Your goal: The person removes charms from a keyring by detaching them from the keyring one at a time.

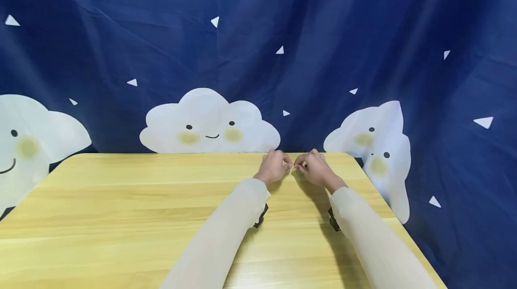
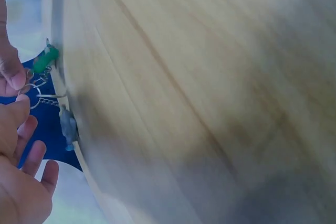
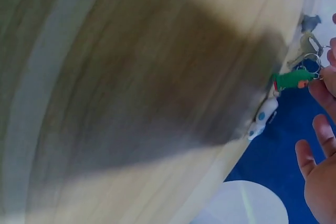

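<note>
Near the far edge of the table, my left hand and right hand face each other, fingertips almost meeting. Between them is a metal key ring, pinched by the thumb and fingers of both. Short chains hang from it in the left wrist view. On them are a green figure charm and a grey-blue charm. A white charm with blue spots shows below the green one in the right wrist view. A flat metal piece, perhaps a key, lies beside the ring. Fingertips partly cover the ring.
The light wooden table has rounded far corners. Behind it hangs a dark blue curtain printed with white clouds and triangles. Dark straps sit at both wrists, below pale sleeves.
</note>
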`<state>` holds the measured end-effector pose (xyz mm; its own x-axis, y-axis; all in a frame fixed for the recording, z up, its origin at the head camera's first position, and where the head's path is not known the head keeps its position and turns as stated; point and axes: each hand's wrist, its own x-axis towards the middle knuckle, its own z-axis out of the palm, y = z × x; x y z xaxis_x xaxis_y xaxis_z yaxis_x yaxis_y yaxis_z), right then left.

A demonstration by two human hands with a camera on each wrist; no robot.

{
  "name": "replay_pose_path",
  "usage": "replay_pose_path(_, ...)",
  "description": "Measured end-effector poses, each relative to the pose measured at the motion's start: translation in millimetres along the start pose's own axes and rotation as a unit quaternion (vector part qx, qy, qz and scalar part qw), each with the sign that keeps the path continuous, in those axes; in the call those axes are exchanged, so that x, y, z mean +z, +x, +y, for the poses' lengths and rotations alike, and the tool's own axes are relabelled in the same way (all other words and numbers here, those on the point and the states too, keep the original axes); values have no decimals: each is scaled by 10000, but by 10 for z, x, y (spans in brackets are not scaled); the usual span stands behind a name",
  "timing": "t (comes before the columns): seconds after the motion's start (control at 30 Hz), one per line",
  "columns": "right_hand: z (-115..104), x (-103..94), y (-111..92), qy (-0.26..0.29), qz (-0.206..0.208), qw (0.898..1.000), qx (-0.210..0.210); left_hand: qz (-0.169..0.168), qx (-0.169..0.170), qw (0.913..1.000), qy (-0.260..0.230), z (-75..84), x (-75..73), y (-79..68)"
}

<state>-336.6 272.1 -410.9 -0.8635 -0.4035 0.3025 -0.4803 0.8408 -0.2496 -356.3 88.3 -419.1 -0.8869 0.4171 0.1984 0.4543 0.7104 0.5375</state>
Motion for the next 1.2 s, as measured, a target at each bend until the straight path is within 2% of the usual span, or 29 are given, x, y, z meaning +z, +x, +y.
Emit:
replay_pose_path(0.2, -78, -45, -2, 266, 339, 9988, -212, 308, 24, 9993, -195, 20, -38, -41)
replay_pose_path(0.43, -128, -98, 6, 616, 585, 9963, -89, 674, 129, 9959, -583, 56, -107, -77)
replay_pose_path(0.67, -215, -93, -1, 1043, 800, 9913, 10, 1135, 140, 9914, -631, 53, -194, -176)
replay_pose_path(0.8, -297, -66, 20, 1180, 861, 9893, -11, 1373, 156, 9871, -812, 24, -257, -238)
replay_pose_path(1.0, -440, -41, 64, 1339, 959, 9863, 61, 1541, 68, 9799, -1263, -13, -388, -315)
replay_pose_path(1.2, -591, 14, 122, 1736, 1222, 9772, 100, 1693, 45, 9679, -1857, -80, -493, -395)
